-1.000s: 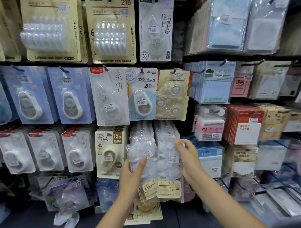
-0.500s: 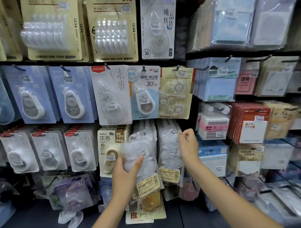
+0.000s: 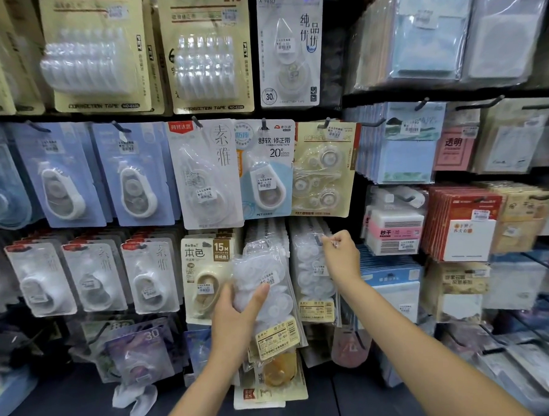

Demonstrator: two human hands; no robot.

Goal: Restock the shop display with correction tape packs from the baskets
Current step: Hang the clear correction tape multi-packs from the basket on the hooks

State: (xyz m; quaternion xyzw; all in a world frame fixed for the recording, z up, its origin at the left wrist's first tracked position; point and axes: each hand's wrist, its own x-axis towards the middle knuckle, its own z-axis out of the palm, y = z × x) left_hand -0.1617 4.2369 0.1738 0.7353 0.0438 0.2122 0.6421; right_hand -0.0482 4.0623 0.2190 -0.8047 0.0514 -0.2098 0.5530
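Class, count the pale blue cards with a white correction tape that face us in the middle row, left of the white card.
2, side by side: the left card and the right card. More hang hidden behind each.

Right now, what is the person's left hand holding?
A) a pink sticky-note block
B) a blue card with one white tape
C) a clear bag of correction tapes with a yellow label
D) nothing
C: the left hand grips a clear bag of correction tapes with a yellow label at its bottom, held in front of the display.
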